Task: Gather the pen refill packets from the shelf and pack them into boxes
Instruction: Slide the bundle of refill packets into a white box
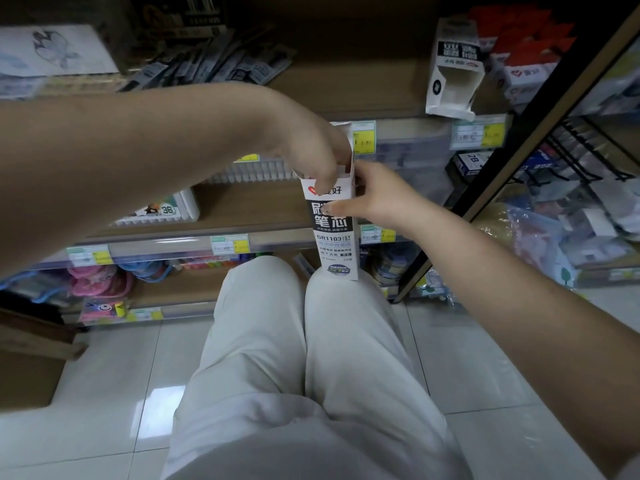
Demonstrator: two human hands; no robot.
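Note:
A tall white and black refill box [335,237] stands upright on my right knee, its top flap open. My right hand [375,197] grips the box's right side, thumb across the front. My left hand [317,157] reaches down into the open top with curled fingers; whatever the fingers hold is hidden. A pile of grey pen refill packets [221,65] lies on the upper shelf at the back. An empty open box of the same kind [453,72] lies on that shelf to the right.
Shelves with price labels [363,136] run in front of me, with stationery on lower levels. Red and white boxes [523,53] sit at the upper right. A black wire rack [581,157] stands to the right. A cardboard box [31,362] is at my left on the tiled floor.

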